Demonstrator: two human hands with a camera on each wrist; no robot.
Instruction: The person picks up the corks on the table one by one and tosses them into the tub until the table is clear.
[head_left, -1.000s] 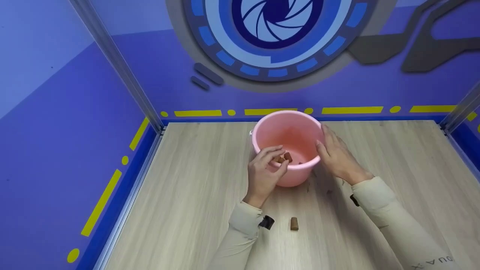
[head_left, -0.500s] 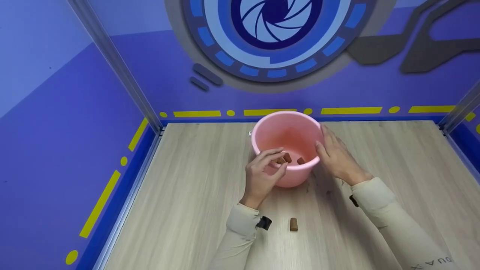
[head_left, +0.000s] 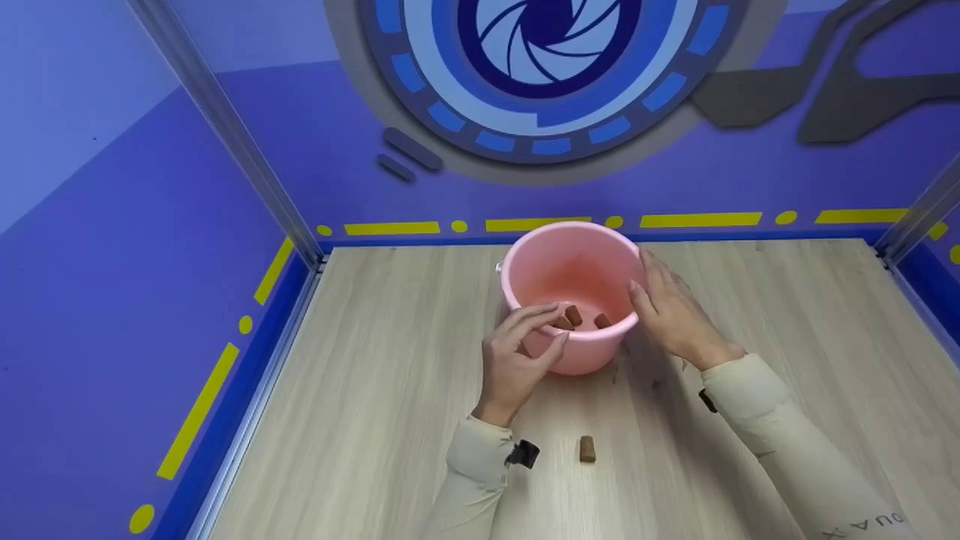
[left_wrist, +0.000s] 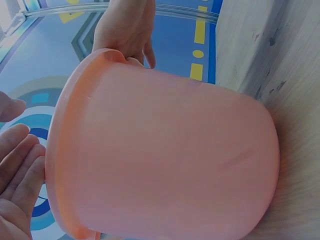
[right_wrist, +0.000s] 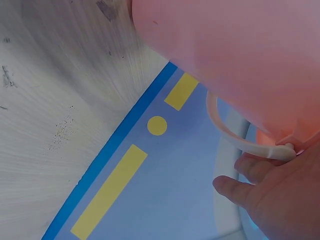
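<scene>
A pink bucket (head_left: 581, 352) stands on the wooden table near the back wall. My right hand (head_left: 675, 315) holds its right rim, the thumb over the edge and the fingers outside. At the front left of the rim is my left hand (head_left: 514, 367), thumb and fingers apart with nothing between them. The left wrist view shows the fingers (left_wrist: 22, 160) of that hand spread beside the rim. Several short brown cork-like pieces (head_left: 573, 315) lie inside the bucket, partly hidden by its front wall. Another brown piece (head_left: 587, 448) lies on the table in front.
A white handle (right_wrist: 250, 147) hangs at the bucket's side, close to the right hand. Behind the table (head_left: 390, 375) rises a blue-purple printed wall (head_left: 450, 187), with another panel (head_left: 135, 262) along the left. Dark marks spot the tabletop near the bucket.
My left hand has drawn slightly left and toward me from the bucket's mouth. A brown piece at the right inside the bucket now shows more fully. The right hand keeps its hold.
</scene>
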